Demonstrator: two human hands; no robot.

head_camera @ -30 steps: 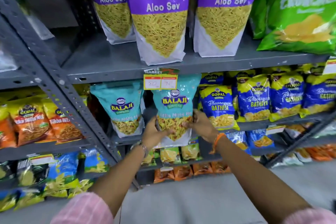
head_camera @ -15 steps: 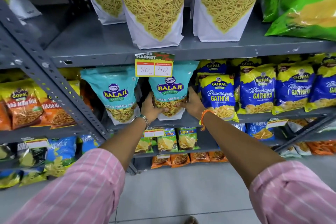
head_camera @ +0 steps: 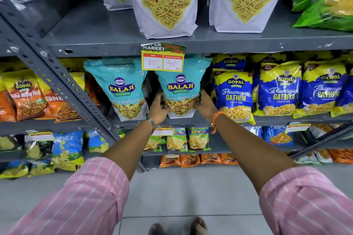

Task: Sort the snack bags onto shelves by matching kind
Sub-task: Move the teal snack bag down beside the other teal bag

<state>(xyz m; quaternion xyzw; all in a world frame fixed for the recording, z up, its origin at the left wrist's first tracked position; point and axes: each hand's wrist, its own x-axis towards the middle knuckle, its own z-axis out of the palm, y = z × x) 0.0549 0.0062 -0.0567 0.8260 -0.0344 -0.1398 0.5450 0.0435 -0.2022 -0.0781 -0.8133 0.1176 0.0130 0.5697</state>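
Both hands clasp one teal Balaji bag (head_camera: pixel 181 89) by its lower sides, the left hand (head_camera: pixel 159 108) and the right hand (head_camera: pixel 206 103) curled around opposite edges. The bag stands upright on the grey shelf (head_camera: pixel 191 121). Just left of the grip stands a matching teal bag (head_camera: pixel 122 87); just right, a blue Gopal Gathiya bag (head_camera: pixel 233 92). Above hangs a price tag (head_camera: pixel 163 58).

teal bags (head_camera: pixel 180 89): "BALAJI WAFERS" | blue bags (head_camera: pixel 234 93): "GOPAL Bhavnagari GATHIYA" | price tag (head_camera: pixel 163 57): "SUPER MARKET", "80", "40"
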